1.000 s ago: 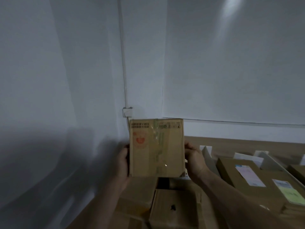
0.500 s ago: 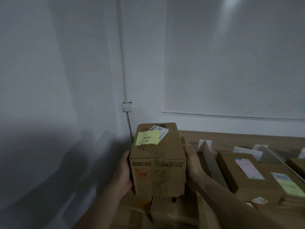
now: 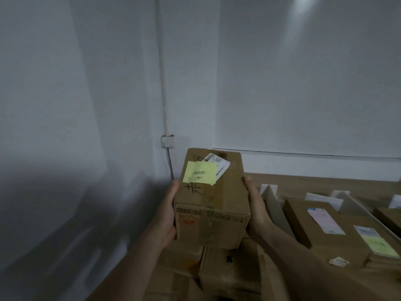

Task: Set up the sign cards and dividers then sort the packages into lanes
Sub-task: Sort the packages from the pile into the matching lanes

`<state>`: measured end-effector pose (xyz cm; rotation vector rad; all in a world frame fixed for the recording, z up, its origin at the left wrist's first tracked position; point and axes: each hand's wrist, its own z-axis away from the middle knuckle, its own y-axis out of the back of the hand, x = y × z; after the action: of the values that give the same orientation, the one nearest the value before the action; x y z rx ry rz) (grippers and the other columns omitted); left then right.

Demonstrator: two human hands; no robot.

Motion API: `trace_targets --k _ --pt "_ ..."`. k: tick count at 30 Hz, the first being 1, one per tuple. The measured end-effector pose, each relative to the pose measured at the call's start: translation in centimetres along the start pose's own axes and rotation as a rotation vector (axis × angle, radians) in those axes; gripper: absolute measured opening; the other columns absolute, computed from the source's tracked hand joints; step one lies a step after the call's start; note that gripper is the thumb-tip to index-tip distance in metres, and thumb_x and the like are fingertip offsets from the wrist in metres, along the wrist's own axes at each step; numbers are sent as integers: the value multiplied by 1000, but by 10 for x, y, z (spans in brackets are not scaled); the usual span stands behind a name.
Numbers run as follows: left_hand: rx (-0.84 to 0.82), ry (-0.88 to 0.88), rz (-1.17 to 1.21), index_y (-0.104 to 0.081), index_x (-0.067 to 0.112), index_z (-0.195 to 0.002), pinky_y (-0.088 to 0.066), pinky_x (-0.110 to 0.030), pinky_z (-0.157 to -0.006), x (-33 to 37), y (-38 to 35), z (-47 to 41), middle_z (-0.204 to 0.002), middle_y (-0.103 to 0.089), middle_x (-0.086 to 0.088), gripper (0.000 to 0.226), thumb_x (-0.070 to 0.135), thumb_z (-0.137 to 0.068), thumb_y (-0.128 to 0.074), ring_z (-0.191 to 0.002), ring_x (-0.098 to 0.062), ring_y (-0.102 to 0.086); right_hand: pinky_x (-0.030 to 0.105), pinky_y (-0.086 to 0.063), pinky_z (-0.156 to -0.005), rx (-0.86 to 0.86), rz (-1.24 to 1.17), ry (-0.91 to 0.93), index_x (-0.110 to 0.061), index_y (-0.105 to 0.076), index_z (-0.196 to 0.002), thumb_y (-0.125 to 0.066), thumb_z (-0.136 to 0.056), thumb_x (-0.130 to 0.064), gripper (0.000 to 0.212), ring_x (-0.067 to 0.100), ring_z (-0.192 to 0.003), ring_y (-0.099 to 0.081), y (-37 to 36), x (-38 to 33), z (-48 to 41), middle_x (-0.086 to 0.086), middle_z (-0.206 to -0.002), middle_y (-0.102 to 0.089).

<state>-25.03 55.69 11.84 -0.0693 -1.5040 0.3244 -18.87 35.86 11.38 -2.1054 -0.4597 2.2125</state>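
We hold a small brown cardboard box (image 3: 211,205) in the air at the near centre, gripped between both hands. Our left hand (image 3: 167,213) clasps its left side and our right hand (image 3: 255,209) clasps its right side. The thumbs lie along the upper edges, and the other fingers are out of sight behind the box. On the top face sits a yellow sticky note (image 3: 200,172) with handwriting, partly covering a white printed label (image 3: 220,165). Just below the held box, other stacked boxes (image 3: 230,268) fill the near edge. To the right, a wooden worktop (image 3: 303,181) carries upright white dividers (image 3: 274,205) that mark out lanes. White sign cards (image 3: 323,199) stand at the far ends. A flat brown package (image 3: 303,222) with a pink label lies just right of the first divider. On the far side, pale walls meet at a corner with a small wall socket (image 3: 167,141).
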Motion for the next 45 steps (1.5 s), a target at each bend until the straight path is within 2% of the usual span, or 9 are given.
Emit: trace_targets --k 6,12,17,20,25,32,36,39,45 --pt "-74 83 -144 -73 36 -115 -51 -45 -85 19 -21 9 -105 -77 -6 72 80 -86 -24 -100 -25 -72 59 -53 -98 96 -118 65 -17 -51 -138 -75 -58 -78 103 37 -112 -68 15 -12 8 18 -126 -67" --pt "88 93 43 -73 21 -114 -55 -41 -82 16 -55 20 -102 -77 -8 85 87 -79 -33 -96 -27 -74 62 -51 -99 239 -211 101 -13 -50 -134 -68 -62 -66 91 40 -115 -65 41 -17 18 22 -128 -63" --pt "101 1 162 -64 31 -126 -52 -45 -91 4 -95 39 -120 -71 -5 90 91 -62 -47 -111 -24 -67 46 -55 -85 363 -190 156 -21 -37 -141 -55 -96 -44 53 25 -106 -62 62 -26 43 10 -122 -58" --pt "73 -54 192 -52 36 -135 -54 -41 -77 0 -126 50 -121 -67 -4 73 74 -73 -61 -108 -25 -66 56 -52 -93 393 -195 169 -32 -31 -149 -56 -92 -55 67 22 -109 -61 80 -34 64 6 -127 -58" --pt "79 -96 183 -45 33 -140 -52 -33 -62 -12 -179 73 -110 -69 -3 52 40 -92 -64 -92 -23 -68 57 -50 -93 382 -125 63 -37 -56 -133 -46 -61 -99 96 33 -115 -63 139 -53 109 16 -117 -67" --pt "65 -112 116 -58 37 -123 -56 -49 -89 -42 -255 113 -113 -71 -5 35 43 -89 -65 -101 -28 -69 70 -31 -107 264 -39 -25 -43 -46 -144 -20 -81 -91 83 30 -119 -62 248 -77 183 13 -130 -66" --pt "12 -112 73 -64 29 -123 -53 -57 -95 -59 -300 137 -116 -72 -9 60 59 -72 -68 -106 -30 -69 68 -28 -110 281 -52 -47 -46 -53 -138 -18 -88 -85 72 37 -111 -67 303 -94 221 16 -103 -77" --pt "-35 -95 52 -67 21 -120 -55 -51 -92 -70 -330 156 -108 -75 -9 52 58 -83 -60 -100 -29 -72 64 -33 -109 328 -22 -114 -46 -47 -142 -17 -85 -87 76 44 -112 -63 336 -100 242 18 -92 -77" --pt "-69 -36 71 -59 20 -130 -57 -44 -81 -96 -378 167 -115 -73 -11 81 69 -66 -60 -100 -30 -72 61 -39 -107 467 160 -158 -35 -47 -148 -14 -90 -83 82 27 -110 -60 384 -110 284 13 -126 -66"
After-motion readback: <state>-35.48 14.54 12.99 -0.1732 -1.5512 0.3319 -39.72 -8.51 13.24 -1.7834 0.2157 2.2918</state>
